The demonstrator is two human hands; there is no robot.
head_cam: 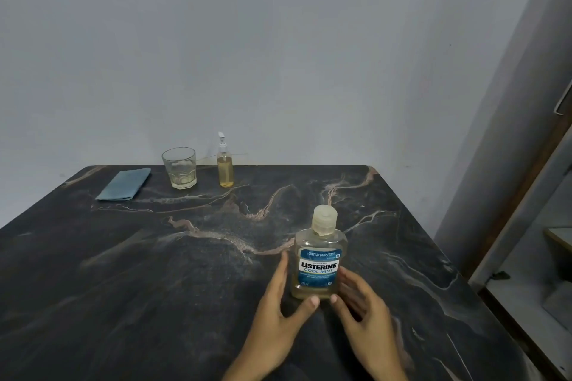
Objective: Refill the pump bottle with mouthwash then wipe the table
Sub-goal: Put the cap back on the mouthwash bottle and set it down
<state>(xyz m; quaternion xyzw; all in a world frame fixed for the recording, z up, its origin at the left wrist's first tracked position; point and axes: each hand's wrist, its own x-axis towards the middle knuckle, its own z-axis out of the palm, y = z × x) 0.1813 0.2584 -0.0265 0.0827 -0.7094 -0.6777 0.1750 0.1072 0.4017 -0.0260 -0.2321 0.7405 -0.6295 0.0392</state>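
**Mouthwash bottle between two hands, dark marble table**

Item 1. Mouthwash [318, 260]: clear bottle, pale yellow liquid, blue label reading LISTERINE COOL MINT, translucent cap on. Stands upright on the table [154, 288], between both hands.

Item 2. Left hand [278, 315]: fingers straight along the bottle's left side, thumb tip at its lower front edge. Touches the bottle; a wide, loose hold, nothing curled round it.

Item 3. Right hand [362, 309]: fingers spread and relaxed beside the bottle's right side, thumb tip at its lower front corner. Whether the fingers press the glass or sit just off it cannot be told.

Item 4. Pump bottle [225, 168]: slim, clear, white pump head fitted, amber liquid to about two thirds. Upright, well beyond the hands and to their left, near the table's far edge.

Item 5. Glass [179, 168]: faceted tumbler, a shallow layer of pale liquid at the bottom. Just left of the pump bottle, apart from it.

Item 6. Cloth [123, 184]: blue-grey, folded flat. Left of the glass, furthest from the hands.

Item 7. Wall [278, 40]: plain grey, behind the table.
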